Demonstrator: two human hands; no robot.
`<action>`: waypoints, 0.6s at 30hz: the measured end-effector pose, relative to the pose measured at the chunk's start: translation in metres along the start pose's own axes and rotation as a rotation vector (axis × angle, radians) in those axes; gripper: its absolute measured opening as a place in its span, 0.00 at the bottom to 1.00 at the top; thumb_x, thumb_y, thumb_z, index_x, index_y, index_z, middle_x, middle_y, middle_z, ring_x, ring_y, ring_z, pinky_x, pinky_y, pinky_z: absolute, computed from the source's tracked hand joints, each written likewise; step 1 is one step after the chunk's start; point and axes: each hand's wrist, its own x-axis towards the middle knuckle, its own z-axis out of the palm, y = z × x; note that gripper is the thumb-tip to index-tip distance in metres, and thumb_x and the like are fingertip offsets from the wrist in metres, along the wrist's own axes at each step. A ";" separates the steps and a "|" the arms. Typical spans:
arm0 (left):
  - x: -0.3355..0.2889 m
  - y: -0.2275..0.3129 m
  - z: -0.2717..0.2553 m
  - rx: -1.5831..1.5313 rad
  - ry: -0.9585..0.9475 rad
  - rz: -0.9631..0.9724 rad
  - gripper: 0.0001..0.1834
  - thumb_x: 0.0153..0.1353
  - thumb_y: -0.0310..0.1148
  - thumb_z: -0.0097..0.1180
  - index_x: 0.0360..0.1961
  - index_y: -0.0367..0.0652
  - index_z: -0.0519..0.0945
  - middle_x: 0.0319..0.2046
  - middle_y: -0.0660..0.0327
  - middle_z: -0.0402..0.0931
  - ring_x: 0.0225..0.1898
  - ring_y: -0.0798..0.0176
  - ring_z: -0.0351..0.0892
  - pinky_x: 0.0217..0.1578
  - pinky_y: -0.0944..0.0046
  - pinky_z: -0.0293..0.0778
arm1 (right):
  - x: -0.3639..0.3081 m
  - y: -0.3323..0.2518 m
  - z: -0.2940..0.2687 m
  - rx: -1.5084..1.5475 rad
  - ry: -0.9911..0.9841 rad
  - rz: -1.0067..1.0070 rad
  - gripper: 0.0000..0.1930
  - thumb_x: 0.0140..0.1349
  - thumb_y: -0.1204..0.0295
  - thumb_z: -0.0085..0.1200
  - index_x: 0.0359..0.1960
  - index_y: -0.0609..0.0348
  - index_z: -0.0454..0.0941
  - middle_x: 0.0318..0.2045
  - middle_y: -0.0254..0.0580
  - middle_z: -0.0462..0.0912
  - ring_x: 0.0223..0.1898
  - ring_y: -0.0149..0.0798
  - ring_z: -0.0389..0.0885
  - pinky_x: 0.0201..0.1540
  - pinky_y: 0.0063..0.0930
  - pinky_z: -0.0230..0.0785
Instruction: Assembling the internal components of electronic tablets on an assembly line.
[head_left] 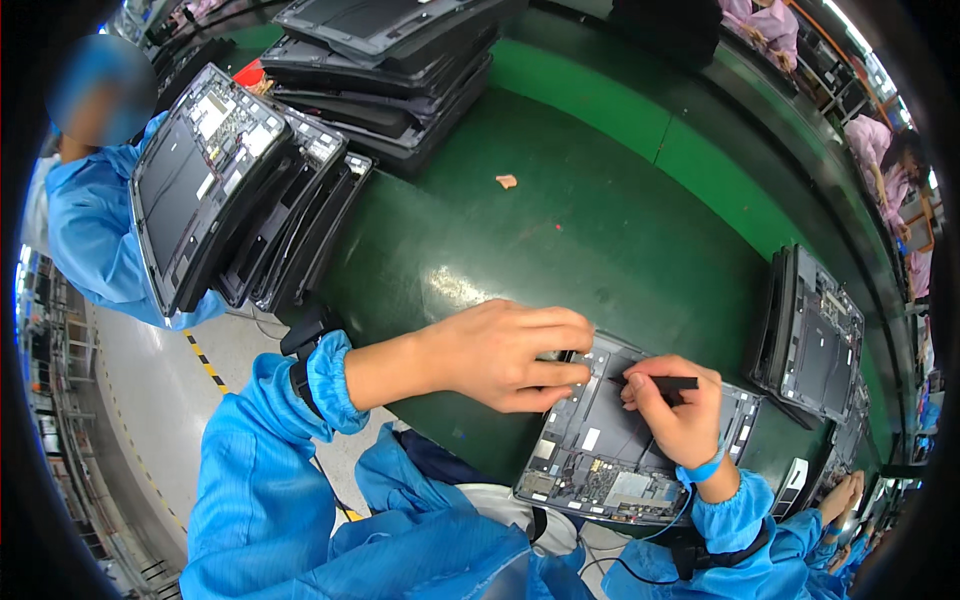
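Observation:
An opened laptop base [612, 432], grey with its inner boards and black cells exposed, lies on the green bench in front of me. My left hand [505, 355] reaches over its left edge, fingers stretched and apart, fingertips touching the rim. My right hand [680, 405] pinches a slim black pen-like tool [677, 383] above the middle of the base. The tool's thin tip points left, close to the inner surface; whether it touches I cannot tell. A blue band with a cord circles my right wrist.
Opened laptop bases [200, 190] are stacked at the left, with a taller laptop stack [400, 90] behind. More bases [815, 335] stand at the right. A small tan scrap [507, 181] lies on the green bench [600, 250]. A person in blue [90, 220] is at far left.

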 end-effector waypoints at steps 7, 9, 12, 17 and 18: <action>-0.002 0.000 0.004 -0.033 0.017 -0.015 0.11 0.54 0.31 0.65 0.39 0.45 0.83 0.44 0.57 0.77 0.47 0.55 0.82 0.30 0.62 0.82 | 0.000 0.002 0.002 -0.020 0.052 -0.001 0.04 0.63 0.77 0.60 0.34 0.66 0.82 0.26 0.40 0.86 0.27 0.30 0.85 0.31 0.21 0.76; -0.001 -0.001 0.003 -0.041 0.012 -0.026 0.11 0.54 0.30 0.65 0.39 0.44 0.83 0.44 0.57 0.77 0.47 0.54 0.82 0.31 0.61 0.82 | 0.001 0.002 0.000 -0.027 0.046 0.002 0.04 0.63 0.77 0.60 0.34 0.66 0.82 0.26 0.41 0.86 0.27 0.29 0.85 0.31 0.21 0.76; -0.006 0.008 0.004 -0.099 0.033 -0.064 0.11 0.54 0.29 0.64 0.40 0.45 0.84 0.43 0.58 0.76 0.48 0.53 0.82 0.34 0.60 0.83 | -0.003 -0.002 0.003 0.058 0.070 0.032 0.03 0.63 0.79 0.59 0.34 0.68 0.82 0.26 0.41 0.85 0.27 0.29 0.85 0.32 0.21 0.77; -0.007 0.001 0.005 -0.106 0.045 -0.026 0.13 0.53 0.30 0.64 0.41 0.49 0.85 0.43 0.58 0.76 0.50 0.52 0.82 0.36 0.60 0.84 | -0.005 0.006 0.000 0.236 0.076 0.040 0.04 0.64 0.80 0.58 0.36 0.69 0.81 0.27 0.42 0.85 0.29 0.31 0.85 0.33 0.23 0.80; -0.006 0.001 0.005 -0.070 0.031 -0.013 0.12 0.53 0.30 0.64 0.41 0.49 0.85 0.43 0.58 0.76 0.50 0.53 0.82 0.35 0.60 0.84 | -0.005 0.006 -0.001 0.236 0.078 0.037 0.04 0.64 0.80 0.58 0.36 0.69 0.81 0.27 0.42 0.85 0.29 0.31 0.85 0.33 0.23 0.80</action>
